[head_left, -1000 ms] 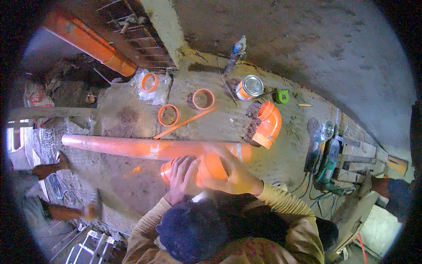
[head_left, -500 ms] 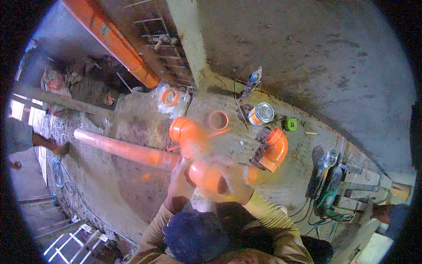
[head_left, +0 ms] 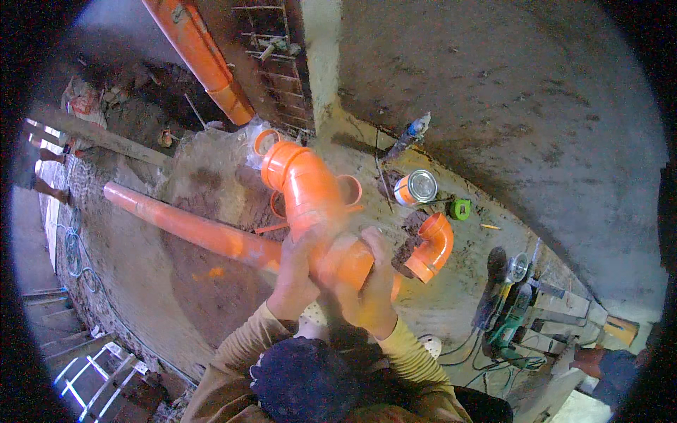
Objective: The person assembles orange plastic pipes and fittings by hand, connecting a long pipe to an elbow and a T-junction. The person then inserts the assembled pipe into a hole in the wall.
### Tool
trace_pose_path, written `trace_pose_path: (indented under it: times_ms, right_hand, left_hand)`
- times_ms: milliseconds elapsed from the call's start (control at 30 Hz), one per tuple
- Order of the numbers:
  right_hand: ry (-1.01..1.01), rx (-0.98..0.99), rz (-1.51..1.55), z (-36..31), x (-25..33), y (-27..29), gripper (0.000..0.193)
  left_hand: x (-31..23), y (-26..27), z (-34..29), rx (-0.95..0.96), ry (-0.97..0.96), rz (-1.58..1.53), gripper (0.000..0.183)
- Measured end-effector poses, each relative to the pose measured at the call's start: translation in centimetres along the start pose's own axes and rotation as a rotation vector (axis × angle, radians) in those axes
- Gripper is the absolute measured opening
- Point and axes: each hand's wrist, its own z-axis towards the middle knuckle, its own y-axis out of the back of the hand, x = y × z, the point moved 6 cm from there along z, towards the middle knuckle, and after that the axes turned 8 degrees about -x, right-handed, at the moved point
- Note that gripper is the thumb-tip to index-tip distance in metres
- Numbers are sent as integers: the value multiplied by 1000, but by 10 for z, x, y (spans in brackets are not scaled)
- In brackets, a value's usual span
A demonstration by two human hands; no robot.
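Both hands grip a large orange pipe fitting (head_left: 307,187), a bent elbow with a wide socket at its far end. My left hand (head_left: 295,275) is wrapped round its near left side. My right hand (head_left: 372,289) clasps the near right end, by the open rim. The fitting is held off the ground and tilted, its socket pointing far left. Haze blurs its middle and part of my fingers. Beneath and to the left lies a long orange pipe (head_left: 190,224), its right end hidden by my left hand. An orange ring (head_left: 350,189) shows partly behind the fitting.
To the right lie an orange elbow (head_left: 431,250), a tin can (head_left: 416,187), a green tape measure (head_left: 460,209), a pencil (head_left: 491,227) and power tools (head_left: 511,317) with cables. A big orange pipe (head_left: 204,60) slants down far left. People's limbs show at left (head_left: 49,180) and right (head_left: 596,363).
Both hands have raised the orange fitting; it looks larger and its socket has swung up over the far floor. The view has shifted slightly. The person at left is farther off.
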Motion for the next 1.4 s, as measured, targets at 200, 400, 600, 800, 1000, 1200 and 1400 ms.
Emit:
trace_pose_path:
  times_ms: [200, 400, 600, 800, 1000, 1200, 1400]
  right_hand:
    - [-439, -106, 176, -2, 1, -7, 45]
    - [26, -76, -197, -3, -17, -18, 37]
    - [14, -71, -189, 3, -13, -26, 24]
    - [116, -20, -225, 10, -9, -43, 32]
    - [-13, 82, -97, 3, -19, -46, 39]
    - [-309, -57, 147, -3, -21, -49, 42]
    - [-249, -95, 3, -5, -18, -44, 45]
  left_hand:
    - [-41, -24, -23, -21, -528, 610, 33]
    - [-37, -26, -16, -150, -364, 145, 40]
    - [-31, -9, -9, -181, -427, 98, 44]
    - [-36, 0, -8, -233, -438, 99, 47]
    - [-38, 11, -6, -243, -422, 37, 45]
    - [-21, 16, 1, -254, -322, -61, 45]
    - [-18, 28, -1, -202, -383, -10, 54]
